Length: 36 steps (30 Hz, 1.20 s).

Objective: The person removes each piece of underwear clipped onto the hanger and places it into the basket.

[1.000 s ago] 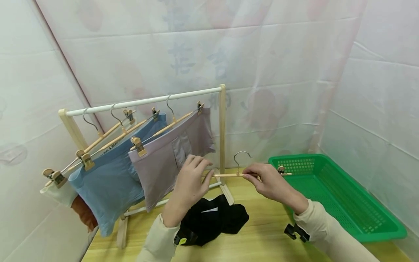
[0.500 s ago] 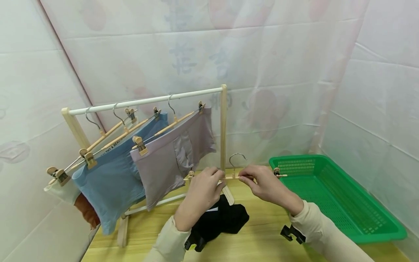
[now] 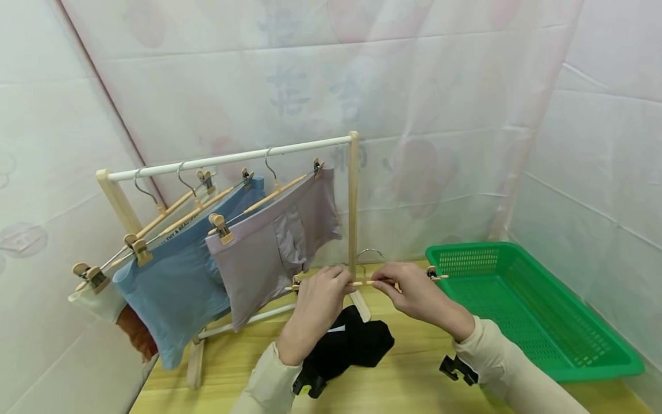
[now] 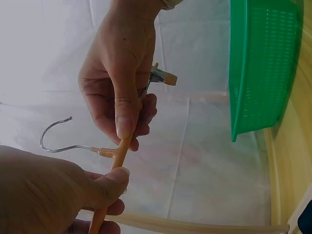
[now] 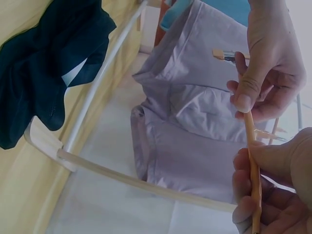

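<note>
A bare clip hanger (image 3: 364,282) with a wooden-coloured bar and metal hook is held level above the table. My left hand (image 3: 322,307) pinches the bar left of the hook, thumb and fingers around it. On the other side of the hook, my right hand (image 3: 416,293) grips the same bar. One clip (image 3: 431,272) shows beyond the right hand and another (image 4: 163,76) view of it appears in the left wrist view. Below the left hand lies black folded cloth (image 3: 357,342) with a white tag; its kind is unclear. Mauve boxer briefs (image 3: 258,270) hang just left of the hands.
A small rack (image 3: 233,156) with a white rail carries several garments on clip hangers, including blue boxer briefs (image 3: 176,293). A green perforated basket (image 3: 610,345) stands at the right on the wooden table (image 3: 398,391). Pale curtains (image 3: 439,86) enclose the back and sides.
My left hand has moved right onto the hanger bar and now grips it. The hanger has shifted slightly left and down, its hook tipping lower. My right hand has kept its grip.
</note>
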Tool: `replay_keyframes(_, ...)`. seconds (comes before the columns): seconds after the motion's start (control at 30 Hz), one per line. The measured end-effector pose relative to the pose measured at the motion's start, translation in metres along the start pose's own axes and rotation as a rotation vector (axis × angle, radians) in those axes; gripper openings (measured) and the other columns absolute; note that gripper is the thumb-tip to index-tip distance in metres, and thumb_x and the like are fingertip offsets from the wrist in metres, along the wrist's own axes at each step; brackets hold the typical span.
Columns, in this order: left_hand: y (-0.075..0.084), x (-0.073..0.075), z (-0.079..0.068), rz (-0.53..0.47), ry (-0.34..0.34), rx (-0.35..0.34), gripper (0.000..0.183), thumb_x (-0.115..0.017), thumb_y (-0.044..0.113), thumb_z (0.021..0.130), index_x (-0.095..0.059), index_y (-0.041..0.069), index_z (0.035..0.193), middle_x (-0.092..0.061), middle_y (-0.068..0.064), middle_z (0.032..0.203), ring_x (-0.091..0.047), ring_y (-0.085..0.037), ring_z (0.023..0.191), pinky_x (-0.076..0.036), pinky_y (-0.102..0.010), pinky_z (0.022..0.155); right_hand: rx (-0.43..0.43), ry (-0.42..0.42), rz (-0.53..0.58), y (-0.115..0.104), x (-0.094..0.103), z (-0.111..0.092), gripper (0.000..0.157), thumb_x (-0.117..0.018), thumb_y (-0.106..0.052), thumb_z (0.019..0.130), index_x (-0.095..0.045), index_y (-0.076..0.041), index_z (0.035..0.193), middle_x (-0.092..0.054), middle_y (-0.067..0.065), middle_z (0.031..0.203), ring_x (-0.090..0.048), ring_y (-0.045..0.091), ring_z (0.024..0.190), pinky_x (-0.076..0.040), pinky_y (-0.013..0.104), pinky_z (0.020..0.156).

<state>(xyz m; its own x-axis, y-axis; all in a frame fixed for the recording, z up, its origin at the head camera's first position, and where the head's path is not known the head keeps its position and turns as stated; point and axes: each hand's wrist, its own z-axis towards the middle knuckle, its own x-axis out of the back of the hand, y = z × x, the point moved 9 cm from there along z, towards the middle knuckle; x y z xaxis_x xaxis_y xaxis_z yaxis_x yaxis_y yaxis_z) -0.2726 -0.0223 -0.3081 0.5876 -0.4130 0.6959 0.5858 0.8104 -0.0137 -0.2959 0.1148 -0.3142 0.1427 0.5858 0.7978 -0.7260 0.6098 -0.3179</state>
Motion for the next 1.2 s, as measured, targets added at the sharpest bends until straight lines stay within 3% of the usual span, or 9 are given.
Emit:
replay_keyframes(0.27, -0.008, 0.001, -0.002, -0.005, -0.002, 0.024, 0.013, -0.077, 0.032, 0.085, -0.070, 0.021, 0.083, -0.070, 0.011, 0.080, -0.059, -0.011, 0.062, -0.043, -0.023, 0.048, 0.027, -0.002, -0.016, -0.006, -0.004, 0.004, 0.008, -0.070, -0.011, 0.095, -0.076, -0.013, 0.101, -0.071, -0.004, 0.090, -0.060, -0.001, 0.072, -0.052, 0.019, 0.063)
replay_keyframes(0.5, -0.020, 0.002, -0.003, 0.002, 0.026, 0.051, 0.012, -0.080, 0.031, 0.083, -0.073, 0.022, 0.080, -0.070, 0.012, 0.076, -0.060, -0.010, 0.060, -0.045, -0.024, 0.049, 0.069, 0.057, -0.129, -0.017, -0.001, 0.004, 0.023, -0.074, -0.016, 0.093, -0.072, -0.012, 0.115, -0.074, 0.002, 0.110, -0.071, 0.017, 0.100, -0.060, 0.038, 0.083)
replay_keyframes(0.63, -0.029, 0.002, -0.005, -0.009, 0.033, 0.075, 0.011, -0.081, 0.030, 0.082, -0.073, 0.022, 0.079, -0.071, 0.012, 0.075, -0.062, -0.011, 0.060, -0.046, -0.026, 0.049, 0.138, 0.144, -0.203, -0.032, 0.005, 0.000, 0.035, -0.079, -0.015, 0.089, -0.069, -0.012, 0.122, -0.071, 0.004, 0.120, -0.065, 0.022, 0.112, -0.057, 0.043, 0.092)
replay_keyframes(0.8, -0.042, -0.001, -0.006, -0.030, 0.016, 0.115, 0.009, -0.082, 0.027, 0.081, -0.075, 0.022, 0.080, -0.072, 0.010, 0.076, -0.063, -0.012, 0.059, -0.045, -0.024, 0.048, 0.268, 0.204, -0.218, -0.055, 0.005, -0.009, 0.037, -0.081, -0.013, 0.084, -0.070, -0.011, 0.119, -0.071, 0.001, 0.114, -0.064, 0.019, 0.108, -0.056, 0.040, 0.091)
replay_keyframes(0.97, -0.050, -0.004, -0.007, -0.031, -0.006, 0.148, 0.008, -0.082, 0.026, 0.082, -0.075, 0.022, 0.080, -0.072, 0.010, 0.076, -0.064, -0.014, 0.059, -0.045, -0.025, 0.048, 0.301, 0.142, -0.192, -0.063, -0.011, -0.015, 0.026, -0.079, -0.019, 0.088, -0.071, -0.014, 0.113, -0.071, -0.003, 0.107, -0.065, 0.013, 0.100, -0.056, 0.034, 0.086)
replay_keyframes(1.2, -0.055, -0.008, -0.010, -0.045, -0.023, 0.157, 0.008, -0.081, 0.027, 0.084, -0.075, 0.022, 0.082, -0.072, 0.009, 0.076, -0.063, -0.014, 0.057, -0.043, -0.024, 0.047, 0.154, -0.030, -0.126, -0.047, -0.048, -0.020, 0.021, -0.075, -0.023, 0.092, -0.070, -0.018, 0.112, -0.071, -0.006, 0.108, -0.066, 0.011, 0.099, -0.057, 0.032, 0.084)
